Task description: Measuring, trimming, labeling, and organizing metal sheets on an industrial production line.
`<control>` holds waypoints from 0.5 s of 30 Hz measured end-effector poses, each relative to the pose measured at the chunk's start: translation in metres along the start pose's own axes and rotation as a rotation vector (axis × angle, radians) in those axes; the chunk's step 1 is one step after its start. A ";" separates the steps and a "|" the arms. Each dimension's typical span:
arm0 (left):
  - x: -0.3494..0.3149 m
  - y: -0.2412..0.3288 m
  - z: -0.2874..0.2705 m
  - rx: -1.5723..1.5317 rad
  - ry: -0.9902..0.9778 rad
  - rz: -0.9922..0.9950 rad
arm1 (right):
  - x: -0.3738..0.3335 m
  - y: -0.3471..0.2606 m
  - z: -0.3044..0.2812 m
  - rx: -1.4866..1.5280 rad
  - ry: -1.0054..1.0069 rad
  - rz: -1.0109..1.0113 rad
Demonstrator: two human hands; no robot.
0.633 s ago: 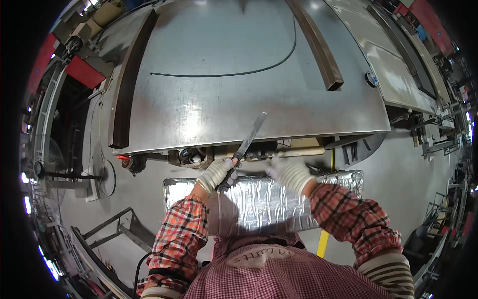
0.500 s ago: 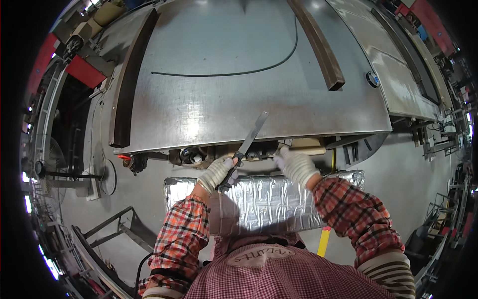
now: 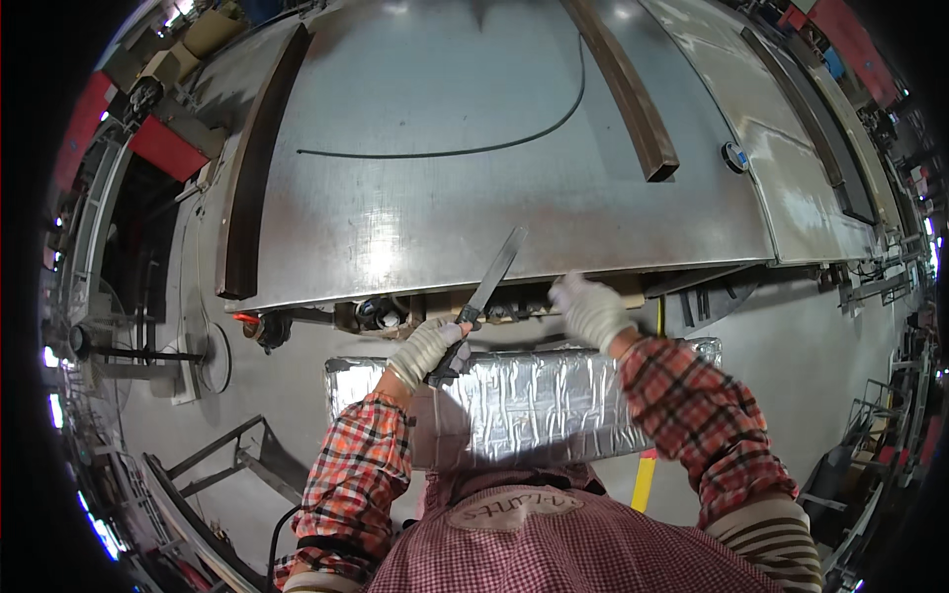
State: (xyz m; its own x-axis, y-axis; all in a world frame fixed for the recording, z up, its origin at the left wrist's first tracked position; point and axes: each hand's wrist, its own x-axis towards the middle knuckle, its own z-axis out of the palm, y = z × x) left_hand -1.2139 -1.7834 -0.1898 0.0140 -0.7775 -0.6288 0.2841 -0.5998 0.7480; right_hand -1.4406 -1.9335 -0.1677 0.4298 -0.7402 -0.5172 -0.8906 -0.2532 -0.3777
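My left hand (image 3: 430,348), in a white glove with bare fingertips showing, is closed round the dark handle of a flat-bladed tool. The tool's long straight steel blade (image 3: 496,267) points up and away, its tip over the near edge of the metal table (image 3: 425,217). My right hand (image 3: 591,311), also gloved, is raised near the table's front edge to the right of the blade. Motion smears its fingers, and I cannot make out whether anything is in them.
A foil-wrapped slab (image 3: 534,405) lies before me under my hands. Two brown steel bars (image 3: 259,178) (image 3: 628,94) and a thin dark cable (image 3: 435,154) rest on the tabletop. A small round tape-like item (image 3: 734,156) sits at the right. Parts fill the shelf below (image 3: 381,312).
My right hand has risen slightly from the shelf area toward the table's edge. The blade in my left hand has shifted slightly left.
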 end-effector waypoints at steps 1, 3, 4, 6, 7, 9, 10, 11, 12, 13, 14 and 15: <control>0.008 -0.006 -0.005 0.006 -0.053 -0.032 | -0.009 0.000 0.024 -0.167 0.043 -0.163; 0.007 -0.011 -0.009 -0.013 -0.052 -0.026 | -0.014 -0.002 0.046 -0.361 0.171 -0.395; 0.008 -0.014 -0.012 -0.033 -0.057 -0.021 | -0.010 0.007 0.041 -0.360 0.173 -0.400; 0.010 -0.024 -0.016 0.057 -0.061 -0.010 | -0.004 0.020 0.009 0.140 0.257 -0.008; 0.004 -0.020 -0.002 0.592 0.151 0.264 | -0.004 0.026 -0.005 0.114 0.263 0.160; -0.016 0.004 0.031 1.345 0.469 0.380 | -0.019 0.029 -0.003 0.152 0.398 -0.044; -0.008 0.000 0.036 1.344 0.469 0.376 | -0.027 0.020 -0.001 0.185 0.416 -0.164; 0.000 -0.009 0.037 1.478 0.543 0.302 | -0.027 0.014 0.008 0.105 0.473 -0.246; 0.006 -0.015 0.038 1.611 0.620 0.221 | -0.018 0.013 0.020 0.069 0.407 -0.161; 0.010 -0.010 0.047 1.561 0.577 0.195 | 0.000 0.032 0.037 -0.032 0.400 -0.097; 0.012 -0.003 0.057 1.566 0.571 0.208 | 0.015 0.047 0.056 -0.127 0.381 -0.041; 0.011 0.007 0.063 1.498 0.495 0.051 | 0.009 0.045 0.068 -0.223 0.410 -0.330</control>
State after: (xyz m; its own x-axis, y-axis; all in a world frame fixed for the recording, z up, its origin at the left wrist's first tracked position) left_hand -1.2720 -1.8077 -0.1782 0.3783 -0.8453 -0.3773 -0.8898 -0.4444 0.1037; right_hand -1.4667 -1.9093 -0.2421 0.6373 -0.7695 -0.0424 -0.7479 -0.6043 -0.2746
